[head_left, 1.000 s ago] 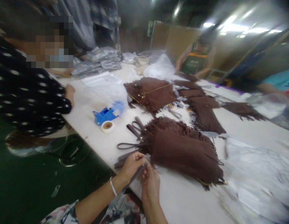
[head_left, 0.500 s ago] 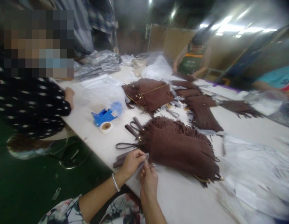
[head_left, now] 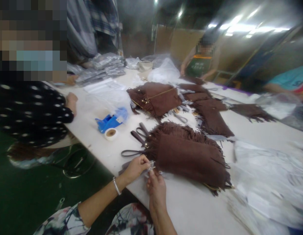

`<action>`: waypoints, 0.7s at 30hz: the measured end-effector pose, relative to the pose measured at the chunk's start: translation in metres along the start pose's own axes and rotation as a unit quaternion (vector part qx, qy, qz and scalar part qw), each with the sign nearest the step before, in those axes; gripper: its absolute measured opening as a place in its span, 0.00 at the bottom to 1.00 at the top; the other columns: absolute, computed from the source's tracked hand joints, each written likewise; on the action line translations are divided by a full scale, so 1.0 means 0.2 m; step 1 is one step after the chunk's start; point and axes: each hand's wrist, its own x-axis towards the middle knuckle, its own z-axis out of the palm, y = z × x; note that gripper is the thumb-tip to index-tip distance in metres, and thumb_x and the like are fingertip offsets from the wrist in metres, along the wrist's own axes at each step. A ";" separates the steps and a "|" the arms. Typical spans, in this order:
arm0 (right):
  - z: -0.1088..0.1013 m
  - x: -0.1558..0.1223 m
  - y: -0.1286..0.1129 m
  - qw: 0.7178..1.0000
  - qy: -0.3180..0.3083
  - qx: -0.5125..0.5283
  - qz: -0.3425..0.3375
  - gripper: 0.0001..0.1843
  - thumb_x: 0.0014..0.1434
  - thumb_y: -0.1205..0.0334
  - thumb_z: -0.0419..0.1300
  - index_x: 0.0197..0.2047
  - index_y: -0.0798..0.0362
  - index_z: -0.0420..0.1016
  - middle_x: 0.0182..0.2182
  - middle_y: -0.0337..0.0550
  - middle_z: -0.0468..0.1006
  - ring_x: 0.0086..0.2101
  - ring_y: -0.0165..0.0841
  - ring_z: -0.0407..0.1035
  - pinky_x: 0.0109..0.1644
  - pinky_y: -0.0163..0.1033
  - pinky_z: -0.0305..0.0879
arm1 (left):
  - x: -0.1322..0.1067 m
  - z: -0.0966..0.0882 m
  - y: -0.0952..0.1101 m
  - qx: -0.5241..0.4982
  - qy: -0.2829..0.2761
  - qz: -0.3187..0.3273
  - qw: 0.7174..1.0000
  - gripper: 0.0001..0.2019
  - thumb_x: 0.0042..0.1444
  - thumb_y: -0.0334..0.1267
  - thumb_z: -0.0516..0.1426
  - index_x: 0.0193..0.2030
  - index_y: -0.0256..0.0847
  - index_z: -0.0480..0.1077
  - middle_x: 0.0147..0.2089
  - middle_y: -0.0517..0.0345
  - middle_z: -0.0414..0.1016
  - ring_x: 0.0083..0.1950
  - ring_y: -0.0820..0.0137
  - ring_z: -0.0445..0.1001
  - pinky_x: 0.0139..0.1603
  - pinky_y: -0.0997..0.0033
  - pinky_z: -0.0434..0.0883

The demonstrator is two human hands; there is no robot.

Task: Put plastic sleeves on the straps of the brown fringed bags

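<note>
My left hand [head_left: 137, 167] pinches a small piece of clear plastic [head_left: 151, 164] between thumb and fingertips. Close below it, my right hand [head_left: 156, 188] is closed with its fingertips on the same piece, where a small gold-coloured bit shows. Just right of my hands, a stack of brown fringed pouches [head_left: 190, 160] lies on the white table [head_left: 188, 210]. Loop-shaped wrist straps [head_left: 132, 152] stick out from its left end, and my left hand partly covers the lowest ones.
A blue tape dispenser [head_left: 109, 123] and a tape roll [head_left: 110, 133] lie at the left. More brown pouches [head_left: 166, 98] are farther back. Clear plastic bags [head_left: 261, 176] cover the right side. A co-worker in polka dots [head_left: 31, 111] is at the left; other people are across the table.
My left hand has shifted slightly left and up from my right fingertips, and the clear plastic shows more between them. The pouches have stayed in place.
</note>
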 end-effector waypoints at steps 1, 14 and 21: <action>0.00 0.00 0.00 1.000 -0.001 -0.001 0.005 0.29 0.43 0.47 0.72 0.42 0.57 0.71 0.20 0.29 0.63 0.19 0.20 0.54 0.20 0.26 0.50 | 0.00 0.00 0.00 -0.003 -0.003 -0.003 1.000 0.05 0.50 0.35 0.61 0.33 0.37 0.70 0.29 0.59 0.74 0.30 0.71 0.69 0.32 0.74 0.63; -0.01 0.02 -0.02 0.993 0.020 0.105 0.043 0.26 0.39 0.54 0.75 0.38 0.54 0.70 0.26 0.31 0.67 0.23 0.20 0.60 0.22 0.24 0.56 | -0.02 -0.04 0.06 0.024 -0.060 -0.030 0.997 0.04 0.50 0.33 0.57 0.33 0.36 0.68 0.26 0.63 0.69 0.27 0.75 0.62 0.28 0.75 0.56; 0.00 0.05 0.00 0.992 0.018 0.128 0.016 0.25 0.39 0.57 0.75 0.37 0.53 0.69 0.28 0.31 0.68 0.23 0.20 0.61 0.23 0.25 0.59 | -0.03 -0.04 0.03 -0.005 -0.067 -0.029 0.997 0.05 0.50 0.35 0.57 0.33 0.36 0.67 0.26 0.62 0.69 0.27 0.74 0.62 0.28 0.73 0.55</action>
